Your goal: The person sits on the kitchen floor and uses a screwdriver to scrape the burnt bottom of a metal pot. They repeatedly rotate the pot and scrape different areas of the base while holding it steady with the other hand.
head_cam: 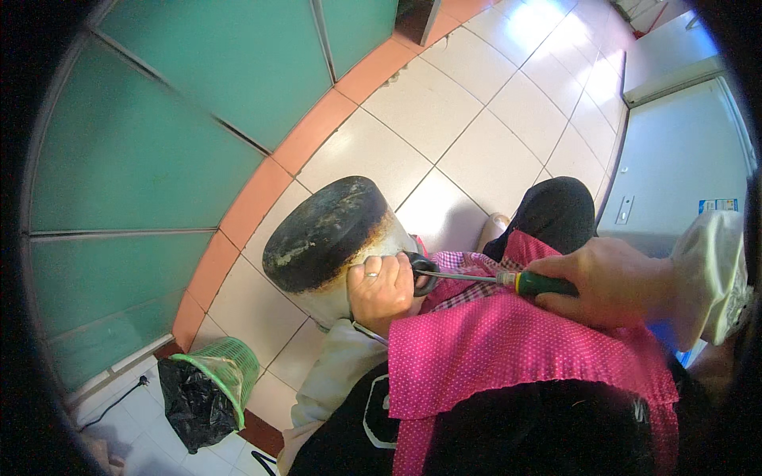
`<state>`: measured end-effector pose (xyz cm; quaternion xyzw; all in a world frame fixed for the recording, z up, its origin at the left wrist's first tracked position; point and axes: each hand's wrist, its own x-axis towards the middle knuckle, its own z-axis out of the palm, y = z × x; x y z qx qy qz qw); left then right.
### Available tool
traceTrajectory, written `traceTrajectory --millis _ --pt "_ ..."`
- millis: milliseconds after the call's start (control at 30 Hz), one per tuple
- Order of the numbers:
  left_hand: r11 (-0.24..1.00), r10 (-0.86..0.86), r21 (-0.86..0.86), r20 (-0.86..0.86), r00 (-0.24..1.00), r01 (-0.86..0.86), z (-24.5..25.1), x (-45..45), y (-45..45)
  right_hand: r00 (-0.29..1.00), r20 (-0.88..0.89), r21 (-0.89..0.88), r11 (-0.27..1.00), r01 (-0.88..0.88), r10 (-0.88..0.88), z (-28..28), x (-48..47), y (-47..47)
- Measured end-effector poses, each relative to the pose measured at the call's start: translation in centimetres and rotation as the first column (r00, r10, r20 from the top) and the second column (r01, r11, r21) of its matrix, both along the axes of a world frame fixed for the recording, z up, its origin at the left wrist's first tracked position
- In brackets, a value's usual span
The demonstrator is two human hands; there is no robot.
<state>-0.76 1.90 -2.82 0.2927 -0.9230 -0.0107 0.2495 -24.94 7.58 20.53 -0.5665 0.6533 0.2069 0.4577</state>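
A metal pot (pixel 324 238) with a blackened, scorched base lies tilted on its side before me, its base facing up and to the left. My left hand (pixel 384 288) grips the pot's black side handle (pixel 424 271) against its wall. In my right hand (pixel 607 279) is a screwdriver with a green and yellow handle (pixel 545 284). Its metal shaft (pixel 464 276) reaches left to the black handle, and the tip meets it or sits inside its loop; the exact contact is hidden. A pink dotted apron (pixel 506 351) covers my lap beneath both hands.
A green plastic waste basket (pixel 241 369) lined with a black bag stands at lower left. Green cabinet panels (pixel 155 143) rise on the left above a salmon tile border (pixel 286 140). A white appliance or cabinet (pixel 678 154) stands at right. A cable with a plug (pixel 143 381) lies near the basket.
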Motion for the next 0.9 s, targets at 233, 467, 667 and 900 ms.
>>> traceTrajectory --millis 233,467,667,900 --pt "0.998 -0.043 0.038 -0.052 0.998 0.045 0.8 -0.1 -0.5 0.772 -0.378 -0.280 0.732 -0.621 0.511 -0.4 -1.9 0.2" --pt "0.992 -0.023 0.118 -0.133 0.991 0.039 1.6 1.0 -0.1 0.724 -0.452 -0.514 0.510 -0.689 0.522 -0.9 -2.9 0.1" --pt "0.993 -0.030 0.107 -0.152 0.988 0.047 1.8 0.3 0.0 0.957 -0.027 -0.497 0.827 -0.264 0.289 0.5 -3.7 1.7" --pt "0.977 -0.047 0.201 -0.129 0.991 0.073 2.8 1.2 -0.1 0.954 0.271 -0.470 0.882 0.014 0.129 -0.2 -3.8 3.5"
